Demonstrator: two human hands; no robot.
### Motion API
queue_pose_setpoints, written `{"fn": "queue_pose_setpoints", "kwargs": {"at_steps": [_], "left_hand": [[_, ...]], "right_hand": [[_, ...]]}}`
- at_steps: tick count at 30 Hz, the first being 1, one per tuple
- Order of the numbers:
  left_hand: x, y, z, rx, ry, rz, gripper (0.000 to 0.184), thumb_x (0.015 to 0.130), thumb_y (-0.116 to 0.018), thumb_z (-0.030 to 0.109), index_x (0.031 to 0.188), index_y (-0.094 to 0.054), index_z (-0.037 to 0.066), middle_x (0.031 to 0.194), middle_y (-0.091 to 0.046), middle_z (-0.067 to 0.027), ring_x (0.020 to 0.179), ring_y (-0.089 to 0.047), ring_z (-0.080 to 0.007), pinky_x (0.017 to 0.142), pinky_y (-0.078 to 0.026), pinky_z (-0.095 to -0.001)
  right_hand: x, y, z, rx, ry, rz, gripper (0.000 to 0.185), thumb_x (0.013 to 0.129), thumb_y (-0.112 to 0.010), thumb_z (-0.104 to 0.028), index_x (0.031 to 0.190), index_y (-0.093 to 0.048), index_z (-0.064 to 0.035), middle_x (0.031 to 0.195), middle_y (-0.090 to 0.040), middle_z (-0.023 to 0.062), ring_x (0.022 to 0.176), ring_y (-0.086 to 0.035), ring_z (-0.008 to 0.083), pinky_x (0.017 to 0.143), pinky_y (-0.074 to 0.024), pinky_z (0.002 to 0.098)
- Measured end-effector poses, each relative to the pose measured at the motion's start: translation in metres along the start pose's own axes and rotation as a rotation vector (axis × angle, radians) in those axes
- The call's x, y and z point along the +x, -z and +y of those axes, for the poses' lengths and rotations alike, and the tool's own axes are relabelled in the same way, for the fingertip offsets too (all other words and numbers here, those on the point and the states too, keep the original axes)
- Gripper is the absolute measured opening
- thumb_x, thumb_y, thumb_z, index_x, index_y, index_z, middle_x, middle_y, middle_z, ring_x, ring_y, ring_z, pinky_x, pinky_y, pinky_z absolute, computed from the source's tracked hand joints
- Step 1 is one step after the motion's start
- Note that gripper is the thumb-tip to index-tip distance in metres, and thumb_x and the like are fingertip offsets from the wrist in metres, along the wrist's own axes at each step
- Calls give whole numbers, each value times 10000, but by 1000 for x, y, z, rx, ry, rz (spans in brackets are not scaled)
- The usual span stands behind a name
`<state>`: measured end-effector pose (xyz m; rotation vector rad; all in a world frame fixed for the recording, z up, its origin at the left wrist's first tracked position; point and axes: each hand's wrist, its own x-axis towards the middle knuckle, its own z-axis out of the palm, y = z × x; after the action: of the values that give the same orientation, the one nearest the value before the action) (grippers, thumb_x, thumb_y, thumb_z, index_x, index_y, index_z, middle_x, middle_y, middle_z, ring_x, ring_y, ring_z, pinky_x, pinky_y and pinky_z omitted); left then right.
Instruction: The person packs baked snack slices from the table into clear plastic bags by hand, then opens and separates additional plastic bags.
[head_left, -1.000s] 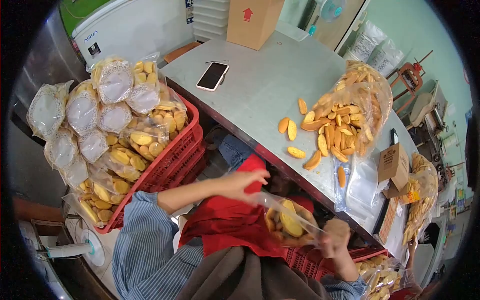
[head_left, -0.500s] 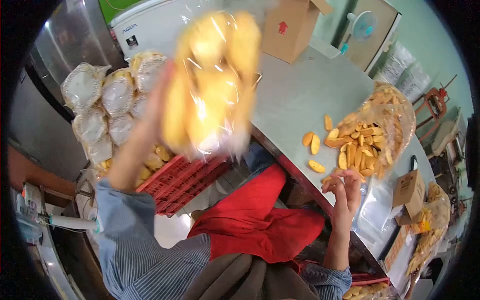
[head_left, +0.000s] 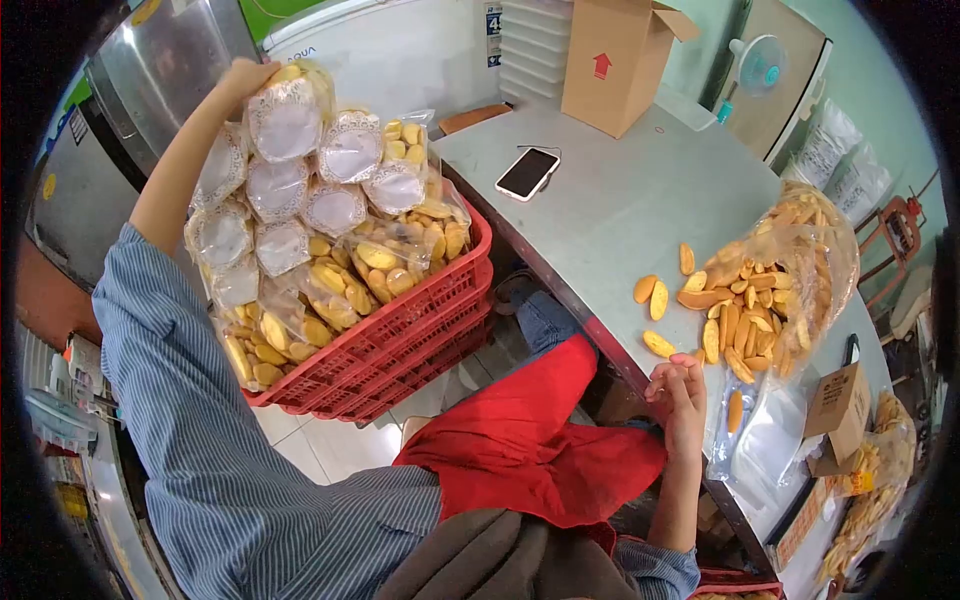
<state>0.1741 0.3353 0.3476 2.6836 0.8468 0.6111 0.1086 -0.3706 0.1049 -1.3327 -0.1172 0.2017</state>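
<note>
My left hand (head_left: 248, 78) reaches far out to the upper left, its fingers closed at the back of a clear bag of rusks (head_left: 290, 118). That bag rests atop a stack of similar bags, with its white lace-edged paper facing me. Part of my grip is hidden behind it. Over the near edge of the grey table, my right hand (head_left: 682, 410) hangs with loosely bent fingers and nothing visible in them. Close beyond it, golden oval rusks (head_left: 735, 325) spill from a large clear plastic bag (head_left: 825, 245). Flat clear plastic bags (head_left: 770, 430) lie to its right.
Stacked red crates (head_left: 375, 360) stand left of the table, full of bagged rusks. On the grey table (head_left: 600, 215) are a phone (head_left: 528, 173), a tall cardboard box (head_left: 618, 70) and a small carton (head_left: 838, 405). A fan (head_left: 760, 65) stands behind.
My left hand has carried the bag of rusks from in front of me to the stack at upper left. My right hand stays near the table edge, fingers slightly more curled. The view has shifted left.
</note>
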Motion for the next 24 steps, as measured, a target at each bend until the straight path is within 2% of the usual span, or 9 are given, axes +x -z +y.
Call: {"fn": "queue_pose_setpoints", "kwargs": {"at_steps": [2, 3, 9, 11, 14, 16, 18, 20, 24], "left_hand": [[-14, 24, 23, 400, -144, 14, 510, 760, -546, 431, 927, -643, -42, 847, -653, -193, 734, -642, -324, 622, -528, -392], [-44, 29, 55, 282, 51, -147, 479, 749, -503, 377, 922, -645, -47, 874, -638, -253, 769, -635, -383, 694, -516, -424], [-48, 34, 85, 593, -123, 121, 541, 882, -411, 453, 1026, -602, -33, 1031, -591, -272, 986, -564, -418, 879, -422, -473], [-80, 15, 109, 409, -443, 460, 493, 903, -437, 415, 1163, -532, 6, 1122, -568, -222, 1061, -530, -377, 906, -409, -419], [-202, -42, 155, 142, -917, 372, 362, 838, -603, 191, 1140, -546, 0, 1114, -577, -189, 1051, -542, -326, 901, -419, -385], [-295, -72, 183, 38, -1117, -239, 344, 733, -672, 187, 1033, -585, 41, 981, -607, -139, 930, -572, -322, 808, -446, -406], [-361, -116, 185, -143, -1324, -770, 290, 733, -662, 278, 930, -603, 73, 810, -613, -130, 797, -588, -322, 724, -465, -433], [-393, -181, 147, 97, -1029, -1621, 338, 791, -643, 338, 983, -624, 60, 834, -646, -144, 776, -616, -320, 689, -486, -379], [-419, -306, 90, 144, -825, -1915, 474, 731, -653, 513, 892, -679, 67, 762, -661, -142, 738, -643, -293, 664, -502, -363]], "right_hand": [[-2, 6, 5, 13, -23, 2, 138, 924, -480, -115, 1052, -467, -66, 844, -583, 44, 677, -554, 100, 606, -450, 217], [-2, 8, 8, 19, -35, 5, 132, 923, -481, -113, 1046, -471, -64, 845, -583, 44, 679, -555, 100, 606, -450, 217], [-9, 15, 13, -143, -77, -52, 136, 926, -484, -117, 1038, -485, -41, 858, -583, 49, 698, -564, 101, 623, -458, 225], [-12, 26, -2, -243, -11, 89, 134, 928, -486, -117, 1013, -500, -15, 860, -582, 52, 694, -557, 97, 624, -452, 227], [-3, 90, -22, -503, 379, 487, 132, 919, -500, -115, 961, -537, 3, 786, -570, 45, 668, -539, 92, 605, -436, 235], [-9, 138, -45, -731, 514, 816, 175, 911, -514, -166, 921, -547, 5, 732, -591, 44, 647, -552, 94, 588, -437, 234], [-17, 200, -42, -999, 340, 1024, 246, 865, -570, -234, 935, -565, 2, 785, -628, 110, 708, -606, 206, 634, -474, 336], [-29, 239, -36, -1455, -7, 1097, 305, 823, -613, -278, 942, -578, 1, 822, -637, 153, 764, -625, 280, 675, -485, 396], [-43, 284, 8, -1636, -619, 424, 531, 642, -722, -399, 1000, -611, -24, 987, -629, 209, 935, -605, 346, 804, -480, 418]]}}
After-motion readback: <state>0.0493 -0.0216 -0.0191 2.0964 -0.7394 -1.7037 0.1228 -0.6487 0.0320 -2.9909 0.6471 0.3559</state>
